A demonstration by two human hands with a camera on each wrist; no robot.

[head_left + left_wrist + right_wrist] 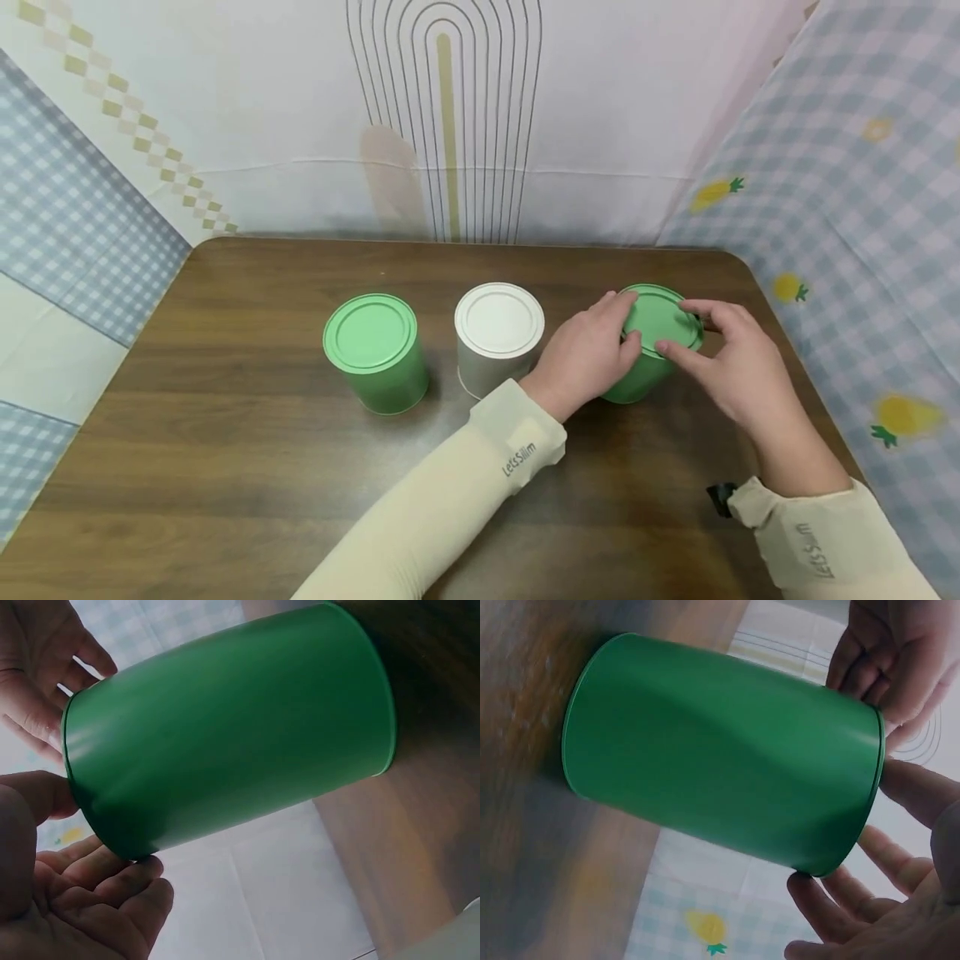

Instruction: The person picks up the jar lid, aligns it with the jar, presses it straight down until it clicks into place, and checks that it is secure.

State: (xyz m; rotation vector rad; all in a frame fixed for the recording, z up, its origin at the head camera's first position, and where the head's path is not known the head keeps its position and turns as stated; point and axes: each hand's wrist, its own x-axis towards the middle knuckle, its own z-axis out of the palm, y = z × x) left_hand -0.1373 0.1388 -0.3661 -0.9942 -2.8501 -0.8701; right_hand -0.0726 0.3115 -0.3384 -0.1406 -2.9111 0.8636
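The green can (660, 315) at the right stands on the table with its round lid on. My left hand (588, 354) holds the left side of its top rim, thumb at the near edge and fingers toward the back. On the opposite side, my right hand (738, 367) grips the same rim between thumb and fingers. In the left wrist view the smooth wall of the green can (232, 735) shows, its base at the table. The right wrist view shows both hands at the top edge of the green can (720, 757).
A white lidded can (498, 321) stands in the middle, close to my left wrist. Farther left is another green can (372, 333), also lidded. The brown wooden table (225, 467) meets a patterned white cloth (285, 108) behind and checked cloth (840, 275) at the right.
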